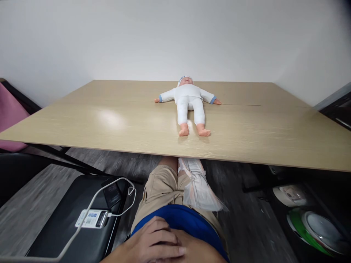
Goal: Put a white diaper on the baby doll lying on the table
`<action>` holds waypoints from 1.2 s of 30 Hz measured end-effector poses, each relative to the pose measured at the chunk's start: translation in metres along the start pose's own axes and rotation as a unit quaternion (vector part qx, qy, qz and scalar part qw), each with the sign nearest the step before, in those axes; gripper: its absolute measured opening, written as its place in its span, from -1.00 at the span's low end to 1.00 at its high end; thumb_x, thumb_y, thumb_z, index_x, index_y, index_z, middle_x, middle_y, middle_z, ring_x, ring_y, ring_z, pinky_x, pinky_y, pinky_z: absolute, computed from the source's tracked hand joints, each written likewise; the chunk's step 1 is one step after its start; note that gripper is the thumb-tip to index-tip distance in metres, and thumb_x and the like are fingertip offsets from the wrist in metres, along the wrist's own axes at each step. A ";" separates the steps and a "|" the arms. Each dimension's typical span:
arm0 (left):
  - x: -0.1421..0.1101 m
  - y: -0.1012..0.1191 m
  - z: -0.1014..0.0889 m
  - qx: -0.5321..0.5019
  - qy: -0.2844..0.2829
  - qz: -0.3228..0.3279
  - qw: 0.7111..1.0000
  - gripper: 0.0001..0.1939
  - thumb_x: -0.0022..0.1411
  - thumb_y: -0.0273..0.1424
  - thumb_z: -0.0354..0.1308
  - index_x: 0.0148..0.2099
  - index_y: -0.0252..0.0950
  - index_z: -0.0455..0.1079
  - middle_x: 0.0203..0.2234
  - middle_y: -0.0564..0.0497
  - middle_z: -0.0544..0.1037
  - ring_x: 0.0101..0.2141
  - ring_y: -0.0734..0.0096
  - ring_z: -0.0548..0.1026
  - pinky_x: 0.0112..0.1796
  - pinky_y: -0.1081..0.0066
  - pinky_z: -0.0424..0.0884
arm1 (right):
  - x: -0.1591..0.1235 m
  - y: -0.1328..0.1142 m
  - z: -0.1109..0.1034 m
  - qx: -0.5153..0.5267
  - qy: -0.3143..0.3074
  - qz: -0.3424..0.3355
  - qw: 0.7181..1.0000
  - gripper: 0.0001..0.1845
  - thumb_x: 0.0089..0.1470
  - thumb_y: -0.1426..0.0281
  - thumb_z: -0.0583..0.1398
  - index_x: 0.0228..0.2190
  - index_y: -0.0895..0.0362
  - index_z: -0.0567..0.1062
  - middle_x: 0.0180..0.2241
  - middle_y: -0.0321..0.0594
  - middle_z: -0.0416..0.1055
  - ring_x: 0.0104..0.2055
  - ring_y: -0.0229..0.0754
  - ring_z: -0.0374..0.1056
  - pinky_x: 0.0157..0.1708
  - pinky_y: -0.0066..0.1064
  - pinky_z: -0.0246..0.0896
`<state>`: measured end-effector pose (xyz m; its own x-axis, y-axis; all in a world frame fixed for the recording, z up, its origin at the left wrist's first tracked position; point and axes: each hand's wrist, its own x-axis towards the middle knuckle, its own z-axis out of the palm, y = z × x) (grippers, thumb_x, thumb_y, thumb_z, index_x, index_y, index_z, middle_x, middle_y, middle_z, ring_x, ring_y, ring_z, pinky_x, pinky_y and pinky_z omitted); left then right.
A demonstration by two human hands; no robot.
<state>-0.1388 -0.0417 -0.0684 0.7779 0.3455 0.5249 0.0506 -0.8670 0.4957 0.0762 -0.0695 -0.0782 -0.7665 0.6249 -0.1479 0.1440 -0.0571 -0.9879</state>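
My left hand rests at the bottom of the view, against my body. Its fingers lie loosely over my right arm, and no object shows in it. Of my right arm, only bare skin shows beneath; the right hand's fingers are hidden. Across my lap lies a crumpled white bundle in thin, see-through wrapping, touched by neither hand. A baby doll in a white suit with blue cuffs and a white cap lies on its back on the table, arms spread, feet towards me.
The wooden table stands before me against a white wall. At left, a black stool carries a phone and a power bank with a white cable. Round green-and-white items sit low at right.
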 end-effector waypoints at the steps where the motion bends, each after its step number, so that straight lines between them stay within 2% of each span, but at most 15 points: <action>1: 0.001 0.000 0.000 0.002 -0.004 -0.001 1.000 -0.56 0.72 -0.27 -0.08 0.44 -0.22 0.41 -0.05 -0.02 0.69 0.02 0.32 0.49 0.22 0.32 0.46 | -0.001 0.000 0.000 0.003 -0.001 0.006 1.000 -0.50 0.25 0.06 0.44 0.12 0.02 0.68 0.18 -0.16 0.62 0.30 0.05 0.46 0.42 -0.17 0.29; 6: 0.000 0.001 -0.001 0.019 0.039 0.004 0.999 -0.56 0.72 -0.25 -0.09 0.42 -0.19 0.45 -0.22 -0.01 0.67 -0.17 0.32 0.46 -0.01 0.35 0.48 | 0.003 0.011 0.001 0.002 -0.006 -0.019 1.000 -0.47 0.30 0.01 0.39 0.16 0.03 0.66 0.18 -0.12 0.60 0.27 0.05 0.48 0.37 -0.20 0.32; 9: -0.003 -0.002 0.002 0.017 0.048 0.017 0.999 -0.60 0.71 -0.25 -0.05 0.36 -0.21 0.48 -0.30 0.00 0.66 -0.23 0.31 0.44 -0.05 0.31 0.44 | 0.010 0.023 0.003 -0.017 -0.046 -0.033 0.998 -0.53 0.36 0.00 0.35 0.13 -0.01 0.68 0.16 -0.16 0.61 0.25 0.01 0.49 0.35 -0.23 0.32; 11: -0.005 -0.005 0.006 -0.005 0.090 0.009 0.996 -0.68 0.70 -0.29 -0.01 0.28 -0.23 0.47 -0.36 0.02 0.63 -0.28 0.32 0.45 -0.10 0.31 0.42 | 0.009 0.023 -0.001 -0.030 -0.052 -0.043 0.997 -0.50 0.38 -0.07 0.30 0.09 -0.01 0.70 0.15 -0.15 0.62 0.24 0.03 0.50 0.34 -0.22 0.31; 13: -0.004 -0.011 0.011 -0.041 0.143 -0.044 0.988 -0.76 0.67 -0.29 0.05 0.22 -0.21 0.43 -0.39 0.03 0.58 -0.31 0.34 0.47 -0.16 0.33 0.41 | -0.001 0.015 -0.012 -0.023 -0.022 -0.053 0.998 -0.45 0.40 -0.12 0.26 0.10 0.00 0.71 0.17 -0.11 0.63 0.24 0.06 0.51 0.34 -0.21 0.33; 16: 0.007 -0.025 0.021 -0.067 0.198 -0.215 0.954 -0.83 0.63 -0.25 0.10 0.09 -0.19 0.44 -0.33 0.01 0.56 -0.27 0.32 0.52 -0.17 0.35 0.42 | -0.027 0.004 -0.042 -0.009 0.092 -0.023 0.995 -0.52 0.47 -0.03 0.20 0.14 -0.04 0.69 0.18 -0.10 0.62 0.25 0.06 0.52 0.34 -0.20 0.34; 18: 0.021 -0.043 0.030 -0.061 0.189 -0.343 0.918 -0.81 0.62 -0.24 0.11 -0.01 -0.21 0.46 -0.25 -0.04 0.59 -0.18 0.26 0.55 -0.11 0.31 0.44 | -0.045 0.015 -0.067 -0.023 0.220 0.049 0.974 -0.54 0.54 -0.01 0.11 0.10 -0.08 0.69 0.12 -0.13 0.64 0.22 0.03 0.53 0.32 -0.18 0.36; 19: 0.028 -0.054 0.037 -0.061 0.171 -0.397 0.899 -0.78 0.61 -0.22 0.11 -0.04 -0.22 0.47 -0.21 -0.06 0.61 -0.14 0.21 0.56 -0.07 0.27 0.44 | -0.052 0.029 -0.079 -0.034 0.294 0.081 0.952 -0.50 0.52 -0.06 0.09 0.08 -0.06 0.68 0.11 -0.11 0.64 0.22 0.06 0.53 0.29 -0.14 0.38; 21: 0.043 -0.080 0.052 -0.074 0.120 -0.471 0.871 -0.69 0.60 -0.12 0.11 -0.07 -0.24 0.48 -0.15 -0.11 0.64 -0.05 0.12 0.57 0.02 0.19 0.43 | -0.060 0.069 -0.102 -0.061 0.457 0.136 0.877 -0.37 0.39 -0.22 0.12 -0.01 0.01 0.67 0.08 -0.02 0.66 0.18 0.18 0.55 0.22 -0.04 0.43; 23: 0.056 -0.106 0.068 -0.084 0.078 -0.503 0.856 -0.60 0.57 -0.02 0.09 -0.10 -0.25 0.49 -0.13 -0.13 0.66 -0.01 0.05 0.57 0.08 0.14 0.40 | -0.060 0.111 -0.121 -0.078 0.545 0.186 0.814 -0.29 0.25 -0.32 0.18 -0.01 0.01 0.63 0.05 0.00 0.67 0.13 0.22 0.57 0.19 0.01 0.45; 25: 0.065 -0.129 0.084 -0.083 0.047 -0.517 0.851 -0.54 0.53 0.06 0.10 -0.16 -0.24 0.49 -0.16 -0.13 0.67 -0.01 0.02 0.59 0.08 0.15 0.38 | -0.055 0.142 -0.135 -0.078 0.553 0.215 0.801 -0.22 0.14 -0.38 0.21 -0.05 0.03 0.62 0.01 0.02 0.68 0.08 0.24 0.59 0.14 0.02 0.47; 28: 0.074 -0.152 0.104 -0.113 -0.010 -0.533 0.839 -0.43 0.47 0.19 0.09 -0.25 -0.22 0.47 -0.29 -0.07 0.66 -0.15 0.09 0.62 -0.04 0.22 0.39 | -0.043 0.154 -0.147 -0.048 0.521 0.236 0.819 -0.16 0.03 -0.43 0.23 -0.15 0.08 0.61 -0.11 0.03 0.69 0.02 0.28 0.60 0.07 0.01 0.47; 30: 0.079 -0.161 0.114 -0.168 -0.033 -0.536 0.826 -0.34 0.39 0.29 0.09 -0.32 -0.23 0.44 -0.38 0.00 0.60 -0.25 0.17 0.58 -0.13 0.27 0.39 | -0.035 0.147 -0.152 -0.020 0.506 0.232 0.831 -0.14 -0.02 -0.46 0.24 -0.20 0.09 0.60 -0.18 -0.02 0.69 -0.01 0.27 0.60 0.04 -0.01 0.47; 33: 0.089 -0.165 0.123 -0.257 -0.012 -0.533 0.806 -0.26 0.22 0.39 0.18 -0.35 -0.26 0.46 -0.39 0.01 0.59 -0.24 0.18 0.56 -0.13 0.29 0.43 | -0.024 0.128 -0.157 0.014 0.480 0.201 0.854 -0.13 -0.08 -0.49 0.26 -0.29 0.08 0.61 -0.26 -0.10 0.68 -0.04 0.25 0.61 0.01 -0.06 0.49; 36: 0.102 -0.149 0.118 -0.286 0.024 -0.520 0.804 -0.20 0.20 0.41 0.17 -0.22 -0.31 0.56 -0.26 -0.08 0.67 -0.12 0.09 0.60 -0.07 0.25 0.49 | -0.022 0.100 -0.154 0.026 0.469 0.164 0.867 -0.13 -0.07 -0.49 0.27 -0.31 0.08 0.63 -0.22 -0.09 0.69 0.02 0.25 0.61 0.06 -0.07 0.50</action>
<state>0.0072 0.0798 -0.1705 0.4760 0.8020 -0.3609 0.3511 0.2029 0.9141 0.2037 0.0308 -0.1671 0.1606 0.9258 -0.3422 0.2106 -0.3708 -0.9045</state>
